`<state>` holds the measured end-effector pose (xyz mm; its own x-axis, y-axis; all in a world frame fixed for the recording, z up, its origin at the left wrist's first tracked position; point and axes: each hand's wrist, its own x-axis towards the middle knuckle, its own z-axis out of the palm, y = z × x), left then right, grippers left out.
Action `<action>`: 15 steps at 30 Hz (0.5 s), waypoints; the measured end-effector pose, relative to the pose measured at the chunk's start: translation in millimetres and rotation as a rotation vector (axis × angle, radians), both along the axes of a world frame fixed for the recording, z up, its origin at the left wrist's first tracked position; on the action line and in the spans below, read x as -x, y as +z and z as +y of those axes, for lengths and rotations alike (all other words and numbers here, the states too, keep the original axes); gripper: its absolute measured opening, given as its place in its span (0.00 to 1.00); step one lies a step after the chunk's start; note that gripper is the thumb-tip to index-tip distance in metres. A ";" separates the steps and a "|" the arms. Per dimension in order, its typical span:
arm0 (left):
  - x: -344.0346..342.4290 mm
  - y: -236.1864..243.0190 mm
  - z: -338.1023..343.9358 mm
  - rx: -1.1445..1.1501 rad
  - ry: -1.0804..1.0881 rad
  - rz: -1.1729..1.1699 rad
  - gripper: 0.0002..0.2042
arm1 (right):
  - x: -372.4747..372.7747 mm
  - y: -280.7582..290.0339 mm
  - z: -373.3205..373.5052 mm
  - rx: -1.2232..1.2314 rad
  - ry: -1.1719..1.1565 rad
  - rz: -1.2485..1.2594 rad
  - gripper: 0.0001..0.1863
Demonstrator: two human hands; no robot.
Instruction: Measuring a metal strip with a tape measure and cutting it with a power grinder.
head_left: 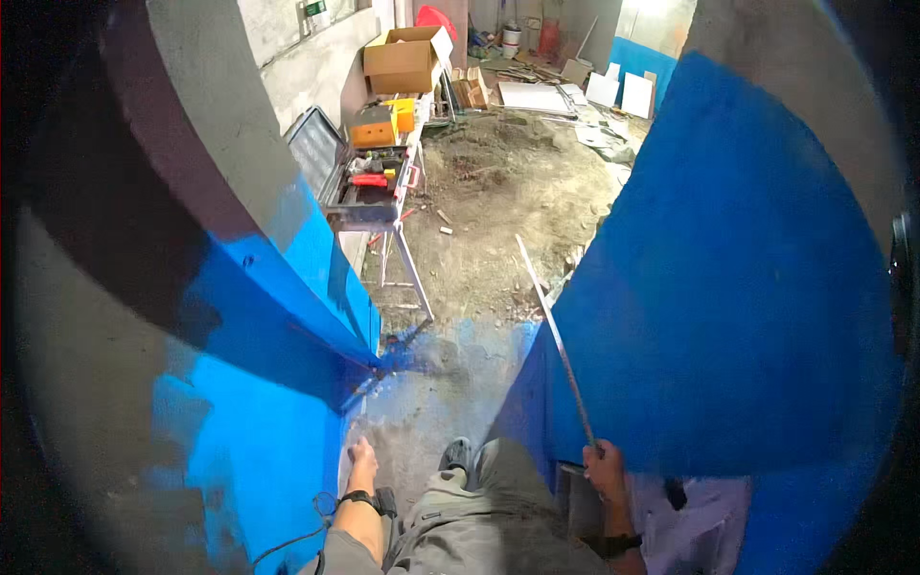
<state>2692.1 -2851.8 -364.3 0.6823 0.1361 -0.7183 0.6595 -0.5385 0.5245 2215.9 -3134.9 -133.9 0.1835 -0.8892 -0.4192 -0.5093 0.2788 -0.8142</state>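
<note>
My right hand (604, 470) is closed around the lower end of a long, thin stick (562, 360). The stick slants up and away in front of the blue-painted wall on the right; its far end is whitish and its lower part darker. What it is made of is not clear. At the lower left, my left hand (361, 453) hangs beside the bright blue wall (259, 422). Its fingers look curled in, and nothing shows in them. Both wrists carry dark bands.
A folding table (414, 268) at the left holds an open toolbox (369, 182), a yellow-orange case (374, 126) and a cardboard box (407, 62). Beyond the painted passage lies rough dirt floor (508, 192). White boards (537, 98) and debris lie farther back.
</note>
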 end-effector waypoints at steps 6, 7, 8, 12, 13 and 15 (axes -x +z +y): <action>-110.7 20.4 -257.5 0.218 -0.155 -0.101 0.22 | -132.4 -7.9 -233.3 0.056 -0.049 -0.046 0.11; -116.8 29.7 -299.6 0.295 -0.134 0.070 0.22 | -142.0 -19.1 -277.4 0.087 -0.074 -0.044 0.11; -130.5 29.9 -319.4 0.323 -0.066 0.074 0.22 | -164.7 -30.1 -322.4 0.013 -0.144 -0.153 0.11; -158.8 19.5 -340.5 0.167 0.069 0.011 0.17 | -256.2 -64.8 -496.1 0.150 -0.151 -0.062 0.13; -170.1 14.5 -308.9 0.155 0.157 0.039 0.16 | -294.4 -73.9 -540.2 0.217 -0.099 -0.048 0.14; -158.2 30.7 -314.6 0.125 0.308 0.188 0.16 | -326.5 -99.5 -608.0 0.247 -0.128 0.037 0.15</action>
